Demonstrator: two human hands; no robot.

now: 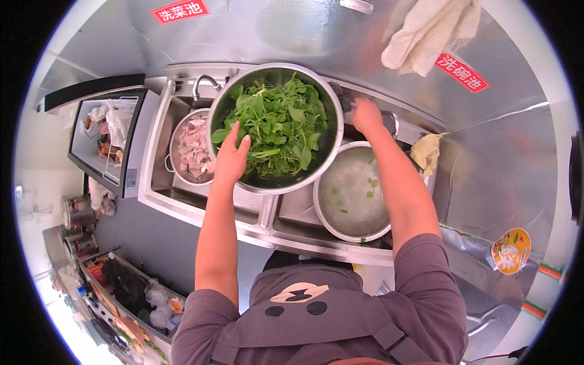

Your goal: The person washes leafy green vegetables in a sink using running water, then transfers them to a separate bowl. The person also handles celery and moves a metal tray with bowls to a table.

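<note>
A large stainless steel bowl (pixel 275 188) full of loose green leaves (pixel 273 123) stands over the divider of a double sink (pixel 269 206). My left hand (pixel 232 157) is at its near left rim, thumb and index finger over the leaves; the other fingers are hidden. Beyond the bowl's right side, my right hand (pixel 367 116) is curled around a grey thing by a dark scrubber (pixel 338 93); most of what it holds is covered. Below my right forearm, a round metal basin (pixel 351 191) holds cloudy water with a few floating leaves. The bowl partly covers a two-handled pan of pale pink raw meat pieces (pixel 195 150).
Faucets rise at the left (pixel 205 81) and right (pixel 393 123) basins. A yellow cloth (pixel 426 153) lies on the right rim; a pale towel (pixel 429 39) hangs above. An open lidded bin (pixel 107 137) with bagged waste stands left. Red signs with writing are on the wall.
</note>
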